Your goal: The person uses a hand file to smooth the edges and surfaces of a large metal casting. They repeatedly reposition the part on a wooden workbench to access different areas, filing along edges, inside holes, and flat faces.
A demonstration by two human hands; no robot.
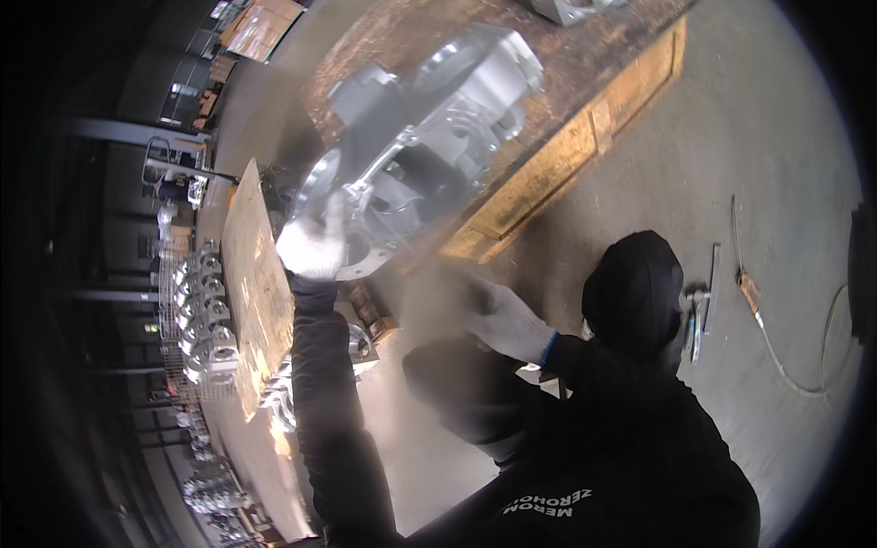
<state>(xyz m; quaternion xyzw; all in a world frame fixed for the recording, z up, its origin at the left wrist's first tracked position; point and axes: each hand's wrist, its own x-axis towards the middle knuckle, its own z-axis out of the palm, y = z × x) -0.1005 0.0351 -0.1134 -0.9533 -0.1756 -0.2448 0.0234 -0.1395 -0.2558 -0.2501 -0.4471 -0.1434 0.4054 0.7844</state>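
A large silver metal casting (416, 151) with round openings and ribs is tilted over the edge of the worn wooden table (566, 68). Whether it rests on the table or hangs above it, I cannot tell. My left hand (312, 248), in a white glove, grips the casting's near left rim with the thumb up along its side. Below the casting and apart from it is my right hand (519, 327), in a white glove with a blue cuff. Its fingertips are lost in a blurred patch.
Another silver part (575, 9) lies at the table's far edge. On the left, a plywood sheet (258, 301) stands beside rows of castings (206, 310). An orange-handled tool with a hose (749, 290) and long hand tools (699, 320) lie on the floor at right.
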